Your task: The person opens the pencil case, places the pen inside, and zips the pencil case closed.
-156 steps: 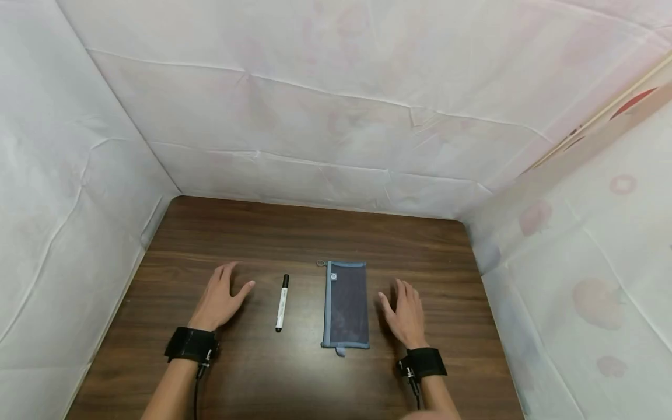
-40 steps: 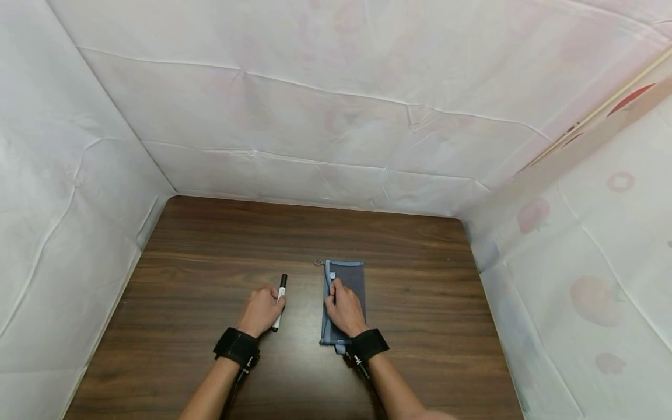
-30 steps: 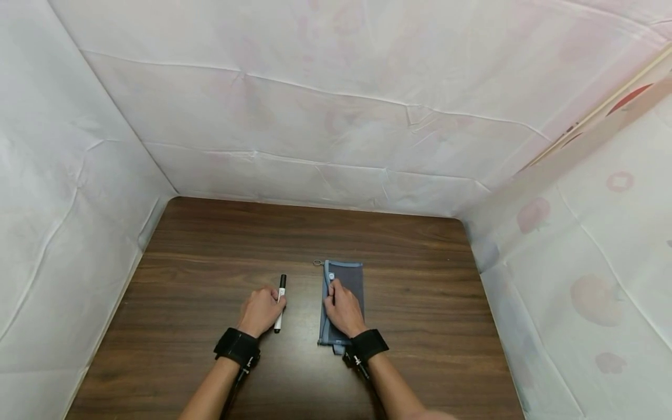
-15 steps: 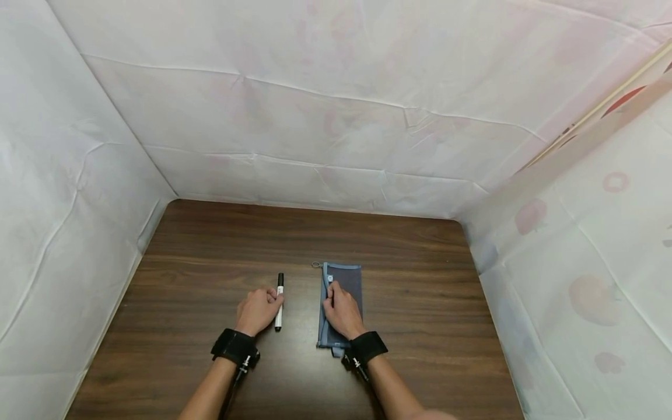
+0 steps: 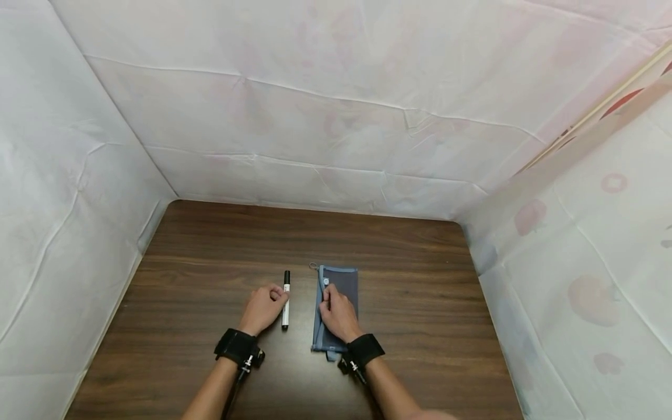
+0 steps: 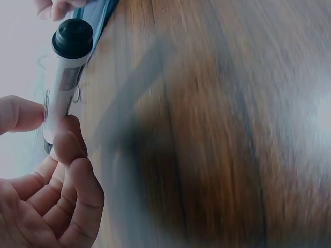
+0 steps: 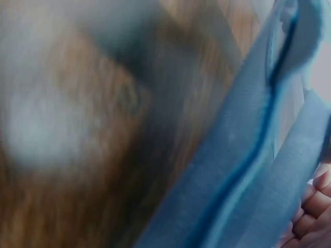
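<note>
In the head view, my left hand (image 5: 261, 308) pinches a white marker (image 5: 286, 318) with black ends between thumb and fingers. The left wrist view has the marker (image 6: 63, 85) raised off the tabletop, its shadow falling on the wood. To the right, my right hand (image 5: 340, 315) grips the zip side of a blue-grey mesh pouch (image 5: 347, 286). Close up in the right wrist view, the pouch (image 7: 227, 144) has its blue edges standing apart along the side, with some curled fingers (image 7: 315, 206) behind them. The right fingertips' exact hold is partly hidden.
Both hands work over a brown wood-grain table (image 5: 220, 233). Pale cloth walls (image 5: 315, 134) rise along its back and sides. A small metal ring (image 5: 313, 266) sits at the pouch's upper left corner. Black straps with cables (image 5: 238, 347) circle both wrists.
Earlier, both hands lay apart from the marker and pouch; each now holds one. In the last half second the marker moves slightly right and the pouch slightly left, narrowing the gap.
</note>
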Motion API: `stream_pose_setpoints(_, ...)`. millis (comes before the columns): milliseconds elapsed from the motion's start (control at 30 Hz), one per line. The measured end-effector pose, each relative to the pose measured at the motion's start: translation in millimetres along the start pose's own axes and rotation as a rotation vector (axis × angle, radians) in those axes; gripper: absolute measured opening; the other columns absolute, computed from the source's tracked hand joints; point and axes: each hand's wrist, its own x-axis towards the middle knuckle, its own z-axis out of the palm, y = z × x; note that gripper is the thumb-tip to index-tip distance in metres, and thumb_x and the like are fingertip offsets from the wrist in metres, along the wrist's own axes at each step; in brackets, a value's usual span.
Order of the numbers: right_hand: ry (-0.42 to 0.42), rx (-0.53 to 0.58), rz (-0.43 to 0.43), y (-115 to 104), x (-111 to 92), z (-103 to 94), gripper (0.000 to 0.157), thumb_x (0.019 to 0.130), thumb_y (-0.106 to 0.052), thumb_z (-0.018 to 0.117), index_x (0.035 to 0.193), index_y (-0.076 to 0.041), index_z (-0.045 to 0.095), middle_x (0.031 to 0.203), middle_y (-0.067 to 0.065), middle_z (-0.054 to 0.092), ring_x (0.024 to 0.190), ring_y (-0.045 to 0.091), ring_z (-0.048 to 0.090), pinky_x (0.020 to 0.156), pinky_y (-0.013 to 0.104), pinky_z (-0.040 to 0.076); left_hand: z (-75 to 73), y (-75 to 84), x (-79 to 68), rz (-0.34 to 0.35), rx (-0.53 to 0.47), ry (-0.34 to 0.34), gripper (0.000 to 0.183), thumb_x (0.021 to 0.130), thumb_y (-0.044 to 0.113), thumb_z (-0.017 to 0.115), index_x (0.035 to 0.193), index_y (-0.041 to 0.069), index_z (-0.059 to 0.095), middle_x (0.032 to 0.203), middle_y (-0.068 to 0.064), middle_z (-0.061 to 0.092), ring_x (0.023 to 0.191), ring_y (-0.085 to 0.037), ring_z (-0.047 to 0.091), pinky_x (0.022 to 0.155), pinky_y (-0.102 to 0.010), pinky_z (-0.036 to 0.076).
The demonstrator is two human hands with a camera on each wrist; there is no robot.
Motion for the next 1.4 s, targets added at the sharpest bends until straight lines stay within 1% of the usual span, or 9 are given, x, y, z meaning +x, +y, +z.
stream_pose_setpoints(233, -0.037, 0.041, 0.034, -5, -1, 3.6, 0.023, 0.093, 0.003, 0.063, 0.097, -0.013, 0.047, 0.072, -0.007, 0.043, 0.057, 0.004, 0.042, 0.055, 0.022, 0.034, 5.3, 12.3, -5.5, 0.013, -0.072, -0.029, 0.018, 0.098, 0.029, 0.076, 0.093, 0.012, 0.076, 0.078, 0.004, 0.071, 0.069, -0.013, 0.061, 0.068, -0.034, 0.049)
stream_pose_setpoints(400, 0.002, 0.074, -0.021, -5, -1, 5.7, 0.024, 0.090, 0.003, 0.063, 0.096, -0.015, 0.047, 0.071, -0.008, 0.043, 0.055, 0.003, 0.043, 0.052, 0.022, 0.034, 12.3, 19.1, -8.2, 0.011, -0.079, -0.056, 0.017, 0.099, 0.030, 0.076, 0.094, 0.014, 0.076, 0.078, 0.006, 0.071, 0.068, -0.011, 0.060, 0.068, -0.033, 0.048)
stream_pose_setpoints(567, 0.066, 0.088, -0.097, -4, -3, 6.8, 0.025, 0.086, 0.002, 0.062, 0.095, -0.015, 0.046, 0.070, -0.009, 0.043, 0.055, 0.003, 0.043, 0.047, 0.029, 0.034, 20.3, 24.2, -12.4, 0.017, -0.083, -0.071, 0.014, 0.098, 0.029, 0.076, 0.094, 0.016, 0.076, 0.078, 0.007, 0.071, 0.068, -0.010, 0.060, 0.070, -0.033, 0.049)
stream_pose_setpoints(667, 0.053, 0.110, -0.085, -7, -3, 6.5, 0.024, 0.087, 0.004, 0.062, 0.095, -0.013, 0.046, 0.069, -0.009, 0.042, 0.054, 0.003, 0.041, 0.048, 0.026, 0.033, 24.2, 26.7, -13.7, 0.037, -0.095, -0.084, 0.013, 0.098, 0.028, 0.076, 0.094, 0.015, 0.076, 0.078, 0.008, 0.071, 0.069, -0.010, 0.060, 0.070, -0.033, 0.049)
stream_pose_setpoints(800, 0.027, 0.142, -0.047, -9, -2, 7.6, 0.022, 0.088, 0.004, 0.062, 0.094, -0.012, 0.048, 0.069, -0.009, 0.043, 0.055, 0.002, 0.041, 0.051, 0.022, 0.032, 28.3, 28.0, -14.6, 0.045, -0.102, -0.092, 0.012, 0.098, 0.026, 0.076, 0.093, 0.015, 0.076, 0.076, 0.009, 0.069, 0.068, -0.010, 0.059, 0.070, -0.033, 0.048)
stream_pose_setpoints(1000, 0.079, 0.160, -0.111, -3, -1, 15.3, 0.021, 0.087, -0.001, 0.061, 0.094, -0.015, 0.048, 0.068, -0.011, 0.043, 0.054, 0.001, 0.042, 0.048, 0.024, 0.034, 31.7, 28.2, -16.5, 0.047, -0.085, -0.105, 0.014, 0.099, 0.028, 0.076, 0.093, 0.016, 0.077, 0.076, 0.009, 0.071, 0.071, -0.009, 0.061, 0.070, -0.034, 0.049)
stream_pose_setpoints(1200, 0.086, 0.204, -0.136, -1, -1, 19.6, 0.018, 0.092, -0.001, 0.060, 0.095, -0.014, 0.048, 0.068, -0.008, 0.045, 0.052, 0.005, 0.042, 0.048, 0.025, 0.032, 35.4, 26.8, -18.8, 0.050, -0.063, -0.112, 0.014, 0.097, 0.026, 0.076, 0.097, 0.014, 0.082, 0.083, 0.008, 0.074, 0.074, -0.008, 0.064, 0.072, -0.035, 0.053)
stream_pose_setpoints(1300, 0.074, 0.176, -0.117, -5, -1, 17.7, 0.017, 0.094, -0.003, 0.062, 0.095, -0.015, 0.049, 0.068, -0.009, 0.045, 0.054, 0.003, 0.042, 0.048, 0.026, 0.034, 37.1, 26.3, -18.3, 0.075, -0.051, -0.107, 0.012, 0.097, 0.024, 0.076, 0.098, 0.014, 0.083, 0.086, 0.006, 0.076, 0.077, -0.008, 0.067, 0.073, -0.037, 0.056)
stream_pose_setpoints(1400, 0.024, 0.188, -0.061, -17, -1, 8.8, 0.017, 0.097, -0.004, 0.063, 0.095, -0.015, 0.049, 0.068, -0.010, 0.045, 0.053, 0.000, 0.041, 0.049, 0.024, 0.035, 38.0, 26.1, -18.6, 0.105, -0.046, -0.110, 0.010, 0.098, 0.021, 0.077, 0.098, 0.013, 0.084, 0.086, 0.005, 0.077, 0.077, -0.009, 0.070, 0.072, -0.037, 0.058)
